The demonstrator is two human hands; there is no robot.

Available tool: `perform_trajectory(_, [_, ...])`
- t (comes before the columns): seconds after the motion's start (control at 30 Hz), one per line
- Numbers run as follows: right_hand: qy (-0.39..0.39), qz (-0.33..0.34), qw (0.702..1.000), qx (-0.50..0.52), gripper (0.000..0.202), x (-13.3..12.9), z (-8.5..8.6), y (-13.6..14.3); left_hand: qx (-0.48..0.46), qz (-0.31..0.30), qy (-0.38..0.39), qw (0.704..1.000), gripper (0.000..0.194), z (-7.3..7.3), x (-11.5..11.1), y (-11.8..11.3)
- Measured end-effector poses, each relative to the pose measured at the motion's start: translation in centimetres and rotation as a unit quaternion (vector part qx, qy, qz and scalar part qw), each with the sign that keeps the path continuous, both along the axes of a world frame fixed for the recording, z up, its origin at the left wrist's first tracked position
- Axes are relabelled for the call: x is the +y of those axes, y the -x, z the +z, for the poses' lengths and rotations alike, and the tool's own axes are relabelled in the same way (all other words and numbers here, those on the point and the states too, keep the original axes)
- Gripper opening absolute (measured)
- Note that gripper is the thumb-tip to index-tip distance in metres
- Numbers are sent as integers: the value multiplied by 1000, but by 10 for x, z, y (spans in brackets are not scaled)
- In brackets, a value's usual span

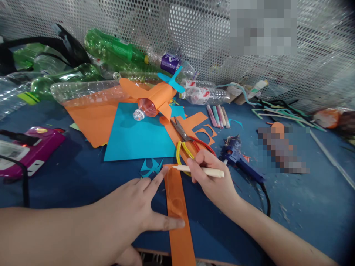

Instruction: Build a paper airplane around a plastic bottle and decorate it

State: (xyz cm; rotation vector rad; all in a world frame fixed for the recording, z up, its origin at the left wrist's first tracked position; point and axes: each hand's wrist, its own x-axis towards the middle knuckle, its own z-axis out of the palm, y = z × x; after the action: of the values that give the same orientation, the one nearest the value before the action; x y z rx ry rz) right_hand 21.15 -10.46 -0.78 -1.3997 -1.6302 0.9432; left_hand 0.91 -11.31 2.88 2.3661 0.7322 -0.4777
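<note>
My right hand (212, 177) grips a cream-coloured marker pen (213, 172), its tip at the top end of an orange paper strip (177, 194). A faint rounded outline shows on that strip. My left hand (138, 207) lies with fingers spread, index finger at the strip's top left corner and thumb across its lower part. Scissors with red and yellow handles (183, 133) lie just beyond my right hand. Blue paper scraps (151, 167) sit near my left fingertips. Farther back stands a plastic bottle model wrapped in orange paper (158, 95), with blue tail fins.
Blue paper (135, 136) and orange sheets (94, 118) lie behind my hands. A blue glue gun (241, 160) rests at the right, near several capped markers (217, 116). Plastic bottles (116, 48) line the mesh wall. A purple device (36, 149) with a cable is at the left.
</note>
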Motion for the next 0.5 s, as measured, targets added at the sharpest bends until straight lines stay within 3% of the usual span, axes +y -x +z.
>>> perform_trajectory(0.23, [-20,-11,1000,-21,32,1,0,-1,-6,0,5,1000,96,-2,0,0])
perform_trajectory(0.5, [8,-55,996,68,32,4,1,-4,-7,-3,-7,1000,98,-6,-2,2])
